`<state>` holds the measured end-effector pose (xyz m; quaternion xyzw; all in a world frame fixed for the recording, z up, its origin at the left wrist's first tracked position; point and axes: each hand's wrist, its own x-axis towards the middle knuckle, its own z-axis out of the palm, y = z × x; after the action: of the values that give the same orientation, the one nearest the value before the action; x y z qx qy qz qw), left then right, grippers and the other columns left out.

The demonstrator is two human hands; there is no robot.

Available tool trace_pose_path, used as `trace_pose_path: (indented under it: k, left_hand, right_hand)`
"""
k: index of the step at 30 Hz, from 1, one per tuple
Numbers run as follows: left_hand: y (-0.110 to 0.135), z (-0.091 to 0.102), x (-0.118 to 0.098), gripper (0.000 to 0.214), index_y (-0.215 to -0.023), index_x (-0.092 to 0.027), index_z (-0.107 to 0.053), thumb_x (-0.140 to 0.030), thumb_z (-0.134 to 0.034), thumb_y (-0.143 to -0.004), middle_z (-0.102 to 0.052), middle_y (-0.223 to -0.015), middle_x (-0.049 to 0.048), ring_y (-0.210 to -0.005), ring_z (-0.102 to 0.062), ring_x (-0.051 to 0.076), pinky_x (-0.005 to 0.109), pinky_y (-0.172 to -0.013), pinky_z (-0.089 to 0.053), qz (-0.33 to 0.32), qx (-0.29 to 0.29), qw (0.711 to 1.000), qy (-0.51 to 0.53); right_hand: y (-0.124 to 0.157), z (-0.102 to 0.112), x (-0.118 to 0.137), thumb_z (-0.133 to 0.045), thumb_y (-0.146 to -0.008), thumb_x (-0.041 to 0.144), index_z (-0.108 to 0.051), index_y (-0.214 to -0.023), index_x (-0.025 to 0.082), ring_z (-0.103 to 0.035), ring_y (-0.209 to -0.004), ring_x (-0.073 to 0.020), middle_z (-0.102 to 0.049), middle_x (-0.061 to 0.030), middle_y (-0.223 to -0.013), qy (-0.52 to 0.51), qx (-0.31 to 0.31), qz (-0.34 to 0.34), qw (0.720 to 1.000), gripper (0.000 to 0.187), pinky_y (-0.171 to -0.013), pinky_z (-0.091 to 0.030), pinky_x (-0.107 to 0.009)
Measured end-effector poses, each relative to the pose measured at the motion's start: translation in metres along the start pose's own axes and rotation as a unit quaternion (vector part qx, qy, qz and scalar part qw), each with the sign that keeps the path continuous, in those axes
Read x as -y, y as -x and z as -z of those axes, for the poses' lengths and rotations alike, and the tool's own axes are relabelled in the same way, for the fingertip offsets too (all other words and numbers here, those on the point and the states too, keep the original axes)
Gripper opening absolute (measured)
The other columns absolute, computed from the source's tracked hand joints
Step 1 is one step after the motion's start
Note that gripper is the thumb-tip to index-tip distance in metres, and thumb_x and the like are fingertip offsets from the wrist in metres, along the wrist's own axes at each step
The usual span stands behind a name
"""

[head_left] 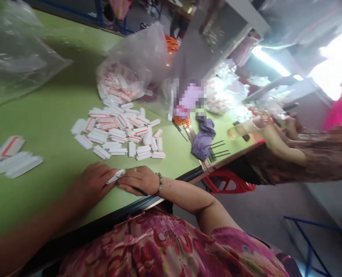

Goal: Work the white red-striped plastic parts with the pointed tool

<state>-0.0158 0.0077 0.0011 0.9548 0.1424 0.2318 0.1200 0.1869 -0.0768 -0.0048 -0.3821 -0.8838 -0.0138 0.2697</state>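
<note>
Near the table's front edge, my left hand (97, 179) and my right hand (139, 180) meet over a small white folded piece (115, 177). The fingers of both are closed on it from either side. A slim dark thing (140, 191) shows under my right palm; I cannot tell what it is. Just beyond my hands lies a loose pile of white folded strips (117, 136), several with red-orange lines. A smaller group of larger white pieces (24, 164) lies to the left of my left hand.
Behind the pile stands a clear plastic bag (122, 82) of similar pieces. Another clear bag (12, 57) lies at far left. On the right are a purple cloth (203, 140), dark thin rods (218, 150), a red stool (230, 182) and another person's arm (284, 148).
</note>
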Motion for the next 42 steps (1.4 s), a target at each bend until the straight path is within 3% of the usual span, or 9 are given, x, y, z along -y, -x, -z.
trace_pose_path:
  k: [4,6,9,12,14,16,23,34,42]
  left_hand:
    - [-0.002,-0.001,0.004,0.022,-0.102,-0.019,-0.063,-0.026,-0.043,-0.097,-0.059,-0.078,0.0023,-0.074,-0.05,0.018,0.032,-0.071,-0.04,-0.001,-0.002,1.0,0.025]
    - [-0.003,-0.002,0.004,0.022,-0.1,-0.019,-0.062,-0.027,-0.042,-0.098,-0.058,-0.076,0.0022,-0.072,-0.049,0.018,0.033,-0.068,-0.04,-0.006,-0.02,0.999,0.025]
    - [-0.003,-0.003,0.001,0.02,-0.1,-0.018,-0.062,-0.027,-0.044,-0.097,-0.059,-0.077,0.0034,-0.073,-0.05,0.02,0.034,-0.068,-0.04,0.007,-0.025,0.999,0.021]
    - [-0.001,-0.001,-0.005,0.022,-0.104,-0.016,-0.062,-0.032,-0.048,-0.096,-0.061,-0.084,0.006,-0.078,-0.052,0.021,0.035,-0.073,-0.042,0.04,-0.005,0.999,0.018]
    - [0.001,0.0,-0.008,0.023,-0.101,-0.014,-0.063,-0.032,-0.049,-0.095,-0.06,-0.085,0.0076,-0.081,-0.051,0.021,0.034,-0.075,-0.041,0.067,0.015,0.998,0.014]
    - [0.002,0.0,-0.008,0.021,-0.094,-0.015,-0.064,-0.031,-0.051,-0.094,-0.059,-0.083,0.0067,-0.08,-0.05,0.02,0.032,-0.075,-0.04,0.083,0.058,0.995,0.021]
    - [0.004,0.0,-0.007,0.021,-0.094,-0.015,-0.067,-0.033,-0.056,-0.092,-0.057,-0.085,0.0061,-0.081,-0.047,0.019,0.032,-0.077,-0.039,0.085,0.07,0.994,0.025]
    - [0.006,-0.005,-0.006,0.027,-0.096,-0.016,-0.066,-0.037,-0.051,-0.095,-0.057,-0.085,0.0065,-0.081,-0.046,0.02,0.033,-0.075,-0.036,0.064,0.075,0.995,-0.006]
    - [0.003,-0.002,-0.01,0.028,-0.092,-0.014,-0.066,-0.035,-0.049,-0.095,-0.057,-0.082,0.0069,-0.081,-0.046,0.02,0.034,-0.075,-0.037,0.06,0.069,0.996,-0.009]
  right_hand:
    - [0.0,0.001,-0.003,-0.047,-0.098,0.032,-0.064,-0.103,0.017,-0.067,-0.089,-0.0106,-0.072,-0.0064,-0.099,0.014,0.104,-0.014,0.994,0.022,-0.075,-0.052,-0.022]
    - [0.0,0.002,-0.002,-0.048,-0.098,0.031,-0.064,-0.104,0.018,-0.067,-0.091,-0.0108,-0.071,-0.0065,-0.1,0.019,0.118,-0.023,0.993,0.022,-0.077,-0.052,-0.022]
    - [0.0,0.002,0.001,-0.049,-0.097,0.031,-0.064,-0.103,0.018,-0.067,-0.088,-0.0115,-0.071,-0.006,-0.096,0.013,0.094,-0.022,0.995,0.02,-0.075,-0.053,-0.023]
    - [0.001,0.005,0.006,-0.05,-0.097,0.026,-0.063,-0.102,0.016,-0.068,-0.085,-0.012,-0.072,-0.0066,-0.091,-0.013,0.021,-0.015,1.0,0.018,-0.074,-0.054,-0.024]
    - [-0.001,0.008,0.009,-0.05,-0.096,0.021,-0.062,-0.101,0.015,-0.068,-0.084,-0.0124,-0.072,-0.0071,-0.091,-0.038,-0.037,-0.023,0.998,0.015,-0.071,-0.054,-0.024]
    - [-0.003,0.012,0.011,-0.052,-0.094,0.018,-0.061,-0.101,0.015,-0.067,-0.081,-0.0134,-0.072,-0.0067,-0.09,-0.062,-0.058,-0.019,0.996,0.012,-0.07,-0.054,-0.025]
    - [-0.004,0.016,0.015,-0.052,-0.092,0.014,-0.061,-0.105,0.014,-0.068,-0.082,-0.0154,-0.072,-0.0083,-0.089,-0.07,-0.049,0.0,0.996,0.015,-0.072,-0.056,-0.028]
    - [-0.006,0.012,0.017,-0.055,-0.09,0.013,-0.06,-0.11,0.013,-0.068,-0.086,-0.0167,-0.072,-0.0098,-0.092,-0.084,-0.047,-0.011,0.995,0.02,-0.075,-0.057,-0.029]
    - [-0.005,0.009,0.018,-0.055,-0.091,0.015,-0.063,-0.103,0.014,-0.069,-0.081,-0.0162,-0.072,-0.0081,-0.088,-0.055,-0.042,0.004,0.998,0.014,-0.072,-0.058,-0.029]
